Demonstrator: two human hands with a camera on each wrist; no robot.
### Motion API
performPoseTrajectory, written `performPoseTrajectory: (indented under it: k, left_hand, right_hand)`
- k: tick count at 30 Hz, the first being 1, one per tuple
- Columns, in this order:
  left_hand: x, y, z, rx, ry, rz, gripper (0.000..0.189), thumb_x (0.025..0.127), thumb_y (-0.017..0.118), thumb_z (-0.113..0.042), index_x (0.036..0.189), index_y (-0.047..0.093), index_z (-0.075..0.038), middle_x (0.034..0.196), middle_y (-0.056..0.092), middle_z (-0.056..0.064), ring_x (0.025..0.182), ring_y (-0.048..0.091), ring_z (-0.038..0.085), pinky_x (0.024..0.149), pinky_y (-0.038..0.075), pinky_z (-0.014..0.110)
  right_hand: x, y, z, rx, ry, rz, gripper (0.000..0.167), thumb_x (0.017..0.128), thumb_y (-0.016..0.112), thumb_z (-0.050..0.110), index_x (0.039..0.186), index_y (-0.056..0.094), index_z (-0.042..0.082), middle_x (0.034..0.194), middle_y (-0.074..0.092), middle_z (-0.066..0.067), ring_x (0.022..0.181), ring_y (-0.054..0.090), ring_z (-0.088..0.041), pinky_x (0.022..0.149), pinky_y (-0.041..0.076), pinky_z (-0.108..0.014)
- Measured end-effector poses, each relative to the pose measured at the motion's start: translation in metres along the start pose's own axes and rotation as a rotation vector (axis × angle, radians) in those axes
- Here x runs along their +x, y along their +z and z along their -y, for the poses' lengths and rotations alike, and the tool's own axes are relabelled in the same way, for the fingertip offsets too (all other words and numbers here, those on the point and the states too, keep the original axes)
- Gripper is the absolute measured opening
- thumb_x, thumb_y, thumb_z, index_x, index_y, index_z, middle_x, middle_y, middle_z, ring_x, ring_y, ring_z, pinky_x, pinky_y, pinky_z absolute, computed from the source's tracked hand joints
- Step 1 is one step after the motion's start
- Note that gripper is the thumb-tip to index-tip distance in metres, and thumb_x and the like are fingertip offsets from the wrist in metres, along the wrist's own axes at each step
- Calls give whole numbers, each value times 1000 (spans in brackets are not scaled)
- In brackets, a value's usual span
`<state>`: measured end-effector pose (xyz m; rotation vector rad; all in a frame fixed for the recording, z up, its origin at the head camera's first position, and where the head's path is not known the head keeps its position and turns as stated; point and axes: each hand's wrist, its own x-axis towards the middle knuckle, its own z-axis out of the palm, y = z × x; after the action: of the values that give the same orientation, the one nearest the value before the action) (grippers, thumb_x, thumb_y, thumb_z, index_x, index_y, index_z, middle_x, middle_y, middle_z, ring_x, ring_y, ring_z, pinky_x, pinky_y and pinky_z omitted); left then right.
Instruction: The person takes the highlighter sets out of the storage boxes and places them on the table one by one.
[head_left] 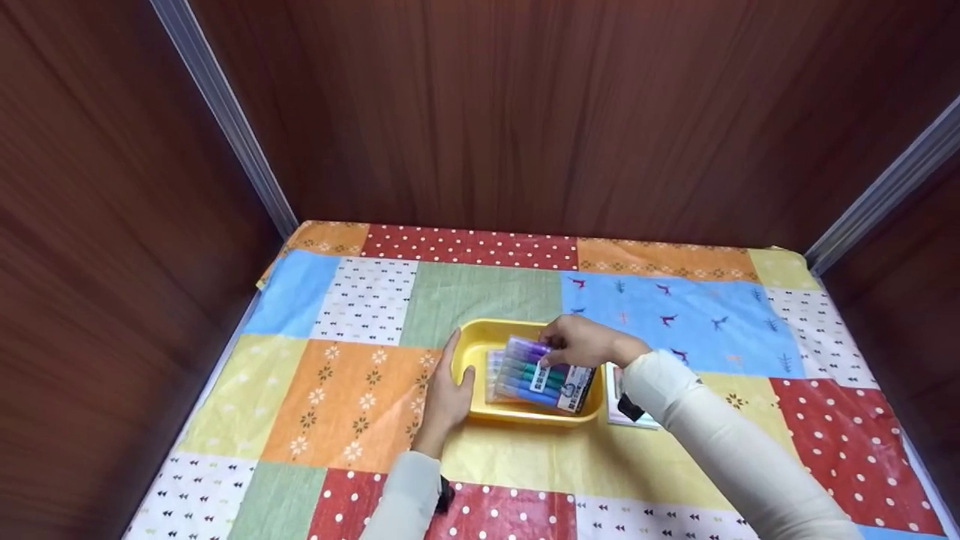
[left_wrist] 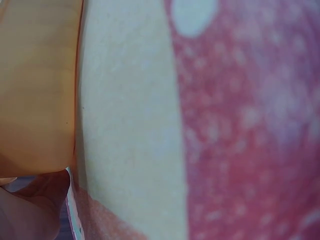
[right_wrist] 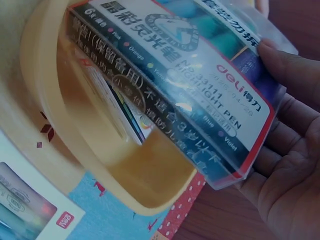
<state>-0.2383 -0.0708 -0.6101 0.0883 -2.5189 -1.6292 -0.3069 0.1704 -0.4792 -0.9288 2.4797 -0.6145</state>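
My right hand [head_left: 589, 343] pinches a clear pack of highlighters [head_left: 536, 375], labelled "Highlight Pen", by its upper right side. The pack is tilted above a yellow plastic tray [head_left: 469, 352], its purple, green and blue pens showing. In the right wrist view, the thumb lies on the face of the highlighter pack [right_wrist: 200, 85], with fingers behind it. Partly hidden below, another pack [right_wrist: 115, 102] lies inside the tray. My left hand [head_left: 448, 394] holds the tray's left end, fingers along the outside and thumb over the rim. Only the tray's wall [left_wrist: 37, 95] and part of that hand show in the left wrist view.
Just right of the tray, a white pack with a clear window [right_wrist: 30, 200] lies on the table, partly covered by the right forearm in the head view. A patchwork cloth [head_left: 360, 397] covers the table. Dark wood panels [head_left: 487, 112] stand behind and at both sides.
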Motion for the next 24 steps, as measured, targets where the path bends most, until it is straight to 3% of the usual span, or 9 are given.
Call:
performPoseTrajectory:
  k: [8,18,24]
  left_hand:
    - [0,1,-2,10,17,-16,68,97,59,-10,159,32,-24,161,41,11,142,45,42,119,37,58]
    - [-2,1,-3,5,18,-15,69,97,58,-9,159,31,-22,162,39,12,144,43,44,120,34,60]
    - [-1,1,-3,4,10,-11,71,97,58,-10,159,30,-28,163,38,11,144,42,44,121,33,60]
  right_hand:
    - [-11,-11,-2,50,28,-52,13,93,71,22,95,72,9,83,70,-3,71,59,-8,64,53,-23]
    - [-26,-20,-9,132,79,-114,18,96,68,24,102,73,8,90,76,-7,75,68,-11,68,61,-27]
    - [-32,-25,-13,165,73,-163,19,96,68,24,101,73,6,91,77,-9,75,70,-13,68,61,-27]
